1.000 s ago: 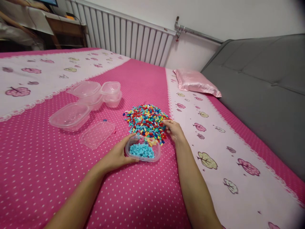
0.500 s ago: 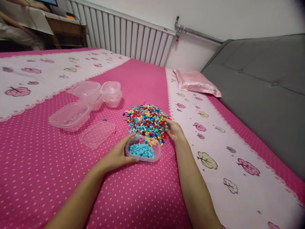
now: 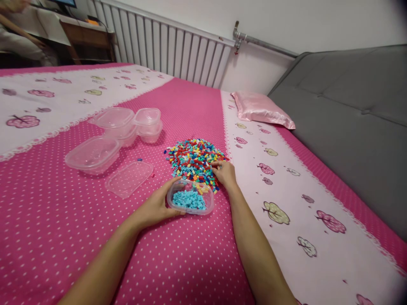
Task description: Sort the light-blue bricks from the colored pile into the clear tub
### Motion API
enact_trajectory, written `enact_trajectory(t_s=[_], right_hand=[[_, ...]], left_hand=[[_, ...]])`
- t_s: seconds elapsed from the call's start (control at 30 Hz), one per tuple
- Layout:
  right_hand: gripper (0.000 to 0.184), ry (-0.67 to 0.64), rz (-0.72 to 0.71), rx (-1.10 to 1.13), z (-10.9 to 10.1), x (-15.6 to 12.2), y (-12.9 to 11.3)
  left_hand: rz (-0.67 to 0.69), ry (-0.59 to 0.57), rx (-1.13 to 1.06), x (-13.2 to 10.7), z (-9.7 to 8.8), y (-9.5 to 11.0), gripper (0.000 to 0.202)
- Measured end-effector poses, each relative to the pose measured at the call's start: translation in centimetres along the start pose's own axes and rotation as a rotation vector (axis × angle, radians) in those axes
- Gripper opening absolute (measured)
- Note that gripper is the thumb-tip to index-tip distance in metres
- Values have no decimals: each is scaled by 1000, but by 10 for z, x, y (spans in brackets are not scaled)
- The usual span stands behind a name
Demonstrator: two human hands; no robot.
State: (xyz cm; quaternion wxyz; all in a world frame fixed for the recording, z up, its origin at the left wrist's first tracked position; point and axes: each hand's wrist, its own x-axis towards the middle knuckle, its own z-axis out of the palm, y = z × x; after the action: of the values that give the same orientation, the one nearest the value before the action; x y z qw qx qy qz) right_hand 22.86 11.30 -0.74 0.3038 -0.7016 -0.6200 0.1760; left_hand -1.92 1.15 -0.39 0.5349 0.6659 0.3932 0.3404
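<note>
Tub (image 3: 190, 202), clear oval plastic, gripped by left hand (image 3: 155, 207) | right hand (image 3: 224, 173) pinching in glossy bead heap (image 3: 192, 159)

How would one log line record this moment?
left hand: holds clear tub of light-blue beads | right hand: touches mixed bead pile | surface: pink dotted bedspread

In the middle of the frame, on the bed (image 3: 63, 220), the pile of beads (image 3: 194, 160) lies just behind the tub (image 3: 190, 202), which has beads in it. A lid (image 3: 129, 178) lies left of the tub, with the empty containers (image 3: 93, 154) behind it. The pillow (image 3: 261, 111) lies upper right, before the radiator (image 3: 165, 46).
</note>
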Motion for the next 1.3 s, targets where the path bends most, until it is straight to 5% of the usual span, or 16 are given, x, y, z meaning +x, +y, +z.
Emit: enact_trajectory(t_s=[0.13,0.37,0.53,0.7,0.97,1.13,1.3], right_hand=[[14,26,76,185,0,-1,-1],[8,-124,484,1296,-14,2,-15],[16,-247,595,1560,-26,0,-22],[19,-504,532,1543,-37,-9,-34],[31,-869,108,1129,-60,-56,-82],[23,-727,-142,923,-66,-72,-91],[16,-386,-160,539,-59,-51,-69]], left_hand=[[0,3,6,0,0,0,83],[8,-5,-9,-1,1,4,77],[10,-7,-9,-1,1,6,75],[-5,0,-47,0,2,6,82],[25,-12,-57,0,2,6,78],[44,-23,-67,0,3,8,76],[8,-3,-61,-1,2,3,82]])
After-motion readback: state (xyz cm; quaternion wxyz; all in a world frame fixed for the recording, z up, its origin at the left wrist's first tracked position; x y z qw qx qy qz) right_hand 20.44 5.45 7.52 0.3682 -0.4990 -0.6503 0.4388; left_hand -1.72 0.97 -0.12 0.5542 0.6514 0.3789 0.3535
